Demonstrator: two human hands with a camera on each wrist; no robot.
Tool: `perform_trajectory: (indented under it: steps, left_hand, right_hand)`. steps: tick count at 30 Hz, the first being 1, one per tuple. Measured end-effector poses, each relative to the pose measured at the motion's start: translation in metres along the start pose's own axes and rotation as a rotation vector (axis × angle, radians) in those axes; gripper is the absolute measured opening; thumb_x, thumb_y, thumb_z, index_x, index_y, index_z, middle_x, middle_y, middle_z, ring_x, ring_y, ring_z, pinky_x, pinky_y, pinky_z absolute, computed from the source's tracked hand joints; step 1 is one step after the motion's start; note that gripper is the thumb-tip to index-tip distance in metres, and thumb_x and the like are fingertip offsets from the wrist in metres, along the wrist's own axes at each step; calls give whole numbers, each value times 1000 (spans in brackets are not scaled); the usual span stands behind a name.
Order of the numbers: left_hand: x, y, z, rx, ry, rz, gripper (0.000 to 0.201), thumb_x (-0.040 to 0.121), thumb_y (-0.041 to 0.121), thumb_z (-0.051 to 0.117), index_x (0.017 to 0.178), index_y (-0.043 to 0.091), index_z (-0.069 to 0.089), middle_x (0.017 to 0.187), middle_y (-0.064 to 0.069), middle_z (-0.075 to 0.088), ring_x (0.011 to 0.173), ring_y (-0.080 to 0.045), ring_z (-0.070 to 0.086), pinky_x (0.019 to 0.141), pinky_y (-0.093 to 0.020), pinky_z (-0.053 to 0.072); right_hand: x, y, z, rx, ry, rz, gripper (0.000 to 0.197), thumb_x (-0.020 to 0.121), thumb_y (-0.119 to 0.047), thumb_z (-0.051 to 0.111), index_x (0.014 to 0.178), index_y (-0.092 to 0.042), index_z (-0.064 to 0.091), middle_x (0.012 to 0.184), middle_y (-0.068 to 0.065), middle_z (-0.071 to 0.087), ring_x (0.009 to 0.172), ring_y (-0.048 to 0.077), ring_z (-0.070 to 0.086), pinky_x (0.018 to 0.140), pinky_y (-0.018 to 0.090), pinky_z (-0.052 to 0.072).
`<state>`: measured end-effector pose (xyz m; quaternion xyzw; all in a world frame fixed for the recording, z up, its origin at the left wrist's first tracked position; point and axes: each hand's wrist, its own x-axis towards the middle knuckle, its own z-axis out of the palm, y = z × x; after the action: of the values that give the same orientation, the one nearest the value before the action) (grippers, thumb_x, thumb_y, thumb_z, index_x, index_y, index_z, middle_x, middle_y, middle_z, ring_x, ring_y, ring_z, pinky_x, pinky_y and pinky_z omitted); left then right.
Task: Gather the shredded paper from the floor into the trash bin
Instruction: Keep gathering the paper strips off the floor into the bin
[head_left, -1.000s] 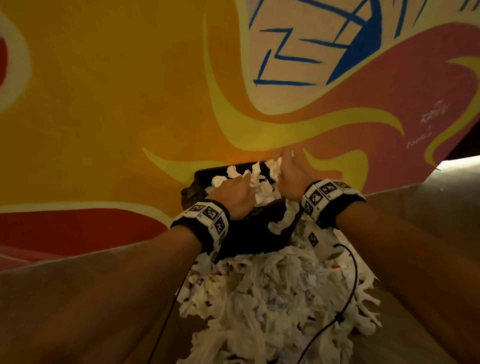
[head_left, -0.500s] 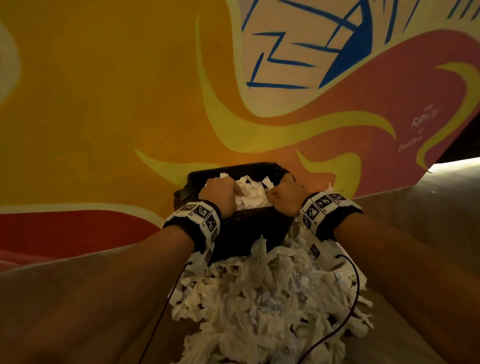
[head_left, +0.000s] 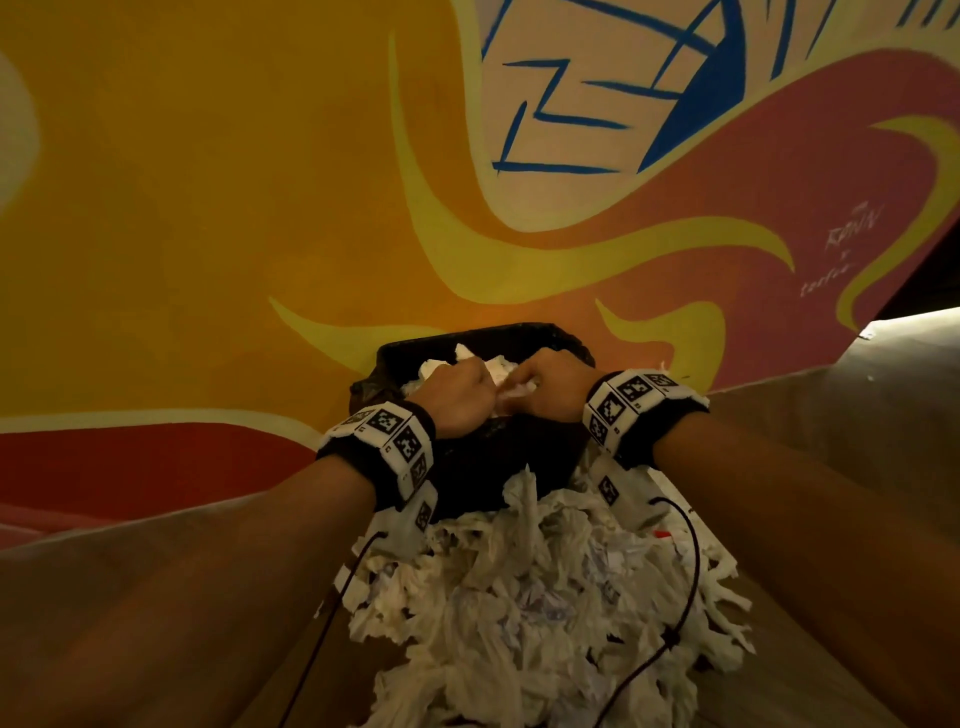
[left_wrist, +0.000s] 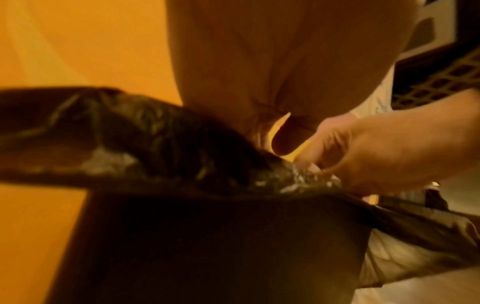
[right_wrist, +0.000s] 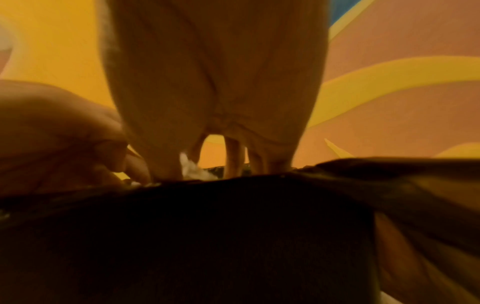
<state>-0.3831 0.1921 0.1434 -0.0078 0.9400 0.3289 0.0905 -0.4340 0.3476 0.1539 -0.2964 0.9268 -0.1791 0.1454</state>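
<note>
- Head: left hand (head_left: 457, 397) and right hand (head_left: 553, 387), side by side, curl down onto paper in the bin (head_left: 483, 467); a paper heap (head_left: 530, 597) lies on the floor before it.
- Left wrist: right hand's fingers (left_wrist: 324, 148) bent at the bin liner (left_wrist: 130, 144).
- Right wrist: fingers (right_wrist: 233, 158) point down; grip unclear.

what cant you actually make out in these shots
- How full the black lined trash bin is: head view, the left hand and right hand cover its opening.
- Either hand's fingertips: wrist views, blurred and behind the rim.
- How far the white shredded paper pile reaches: bottom edge cuts it.
</note>
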Motion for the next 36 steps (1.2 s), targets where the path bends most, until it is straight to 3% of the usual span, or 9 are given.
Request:
perform_trajectory:
  steps: [6, 10, 13, 18, 22, 25, 30, 32, 36]
  left_hand:
    - [3, -7, -2, -398, 12, -56, 11, 95, 17, 46, 91, 15, 56, 89, -8, 62, 73, -21, 55, 70, -34, 44]
    - [-7, -17, -12, -45, 109, 70, 16, 96, 15, 46, 100, 14, 62, 101, -1, 60, 71, -14, 57, 58, -26, 45]
    - [-14, -16, -17, 208, -97, 32, 28, 103, 28, 32, 99, 10, 54, 92, -8, 54, 67, -19, 50, 59, -33, 42]
    - [-5, -4, -11, 295, -323, -89, 32, 106, 23, 17, 104, 7, 45, 121, -19, 51, 98, -28, 52, 89, -39, 42]
    - [9, -8, -3, 415, -413, -105, 58, 102, 47, 12, 136, 12, 42, 138, -15, 47, 111, -27, 52, 94, -37, 41]
    - [13, -11, 1, 441, -396, -115, 66, 99, 56, 11, 150, 16, 28, 156, -13, 25, 134, -27, 37, 107, -36, 34]
    - [9, -16, -6, 375, -286, 17, 46, 102, 41, 33, 92, 4, 58, 86, -13, 55, 70, -22, 48, 63, -30, 37]
    - [2, -20, -15, 358, -184, 91, 35, 99, 36, 44, 100, 7, 63, 95, -11, 59, 77, -20, 51, 68, -30, 42]
    - [-22, -24, -40, 304, -105, 200, 39, 97, 32, 49, 135, 23, 50, 136, -7, 52, 107, -23, 56, 87, -39, 49]
  right_hand:
    - [12, -1, -2, -29, 2, 14, 17, 81, -27, 75, 98, -24, 77, 113, 3, 68, 101, 22, 62, 85, 35, 54]
    - [22, 3, -4, -69, 22, 27, 15, 83, -32, 73, 95, -24, 78, 78, -12, 63, 61, 4, 53, 52, 16, 42]
    - [28, 8, -2, -21, -28, 42, 14, 86, -31, 70, 94, -23, 78, 49, -19, 57, 44, 2, 50, 37, 11, 35]
    - [35, 14, 6, 5, -96, 85, 24, 91, -34, 62, 94, -15, 77, 88, -6, 72, 60, 8, 57, 43, 13, 41]
    - [40, 11, 10, -10, -209, 116, 35, 95, -40, 53, 72, -20, 71, 61, -11, 62, 55, 13, 48, 53, 23, 43]
    - [39, 9, 12, -39, -280, 133, 32, 97, -39, 47, 103, -24, 74, 103, -2, 70, 88, 23, 62, 86, 38, 53]
    - [34, 8, 3, -20, -251, 112, 38, 95, -35, 54, 119, -7, 63, 109, 15, 63, 84, 21, 57, 79, 40, 49]
    - [30, 3, -1, -58, -241, 110, 42, 92, -38, 57, 129, -17, 53, 128, 8, 56, 106, 25, 57, 94, 44, 48]
    - [23, -19, -10, -207, -171, 109, 47, 90, -49, 55, 123, -20, 41, 112, 9, 51, 88, 28, 57, 77, 42, 51]
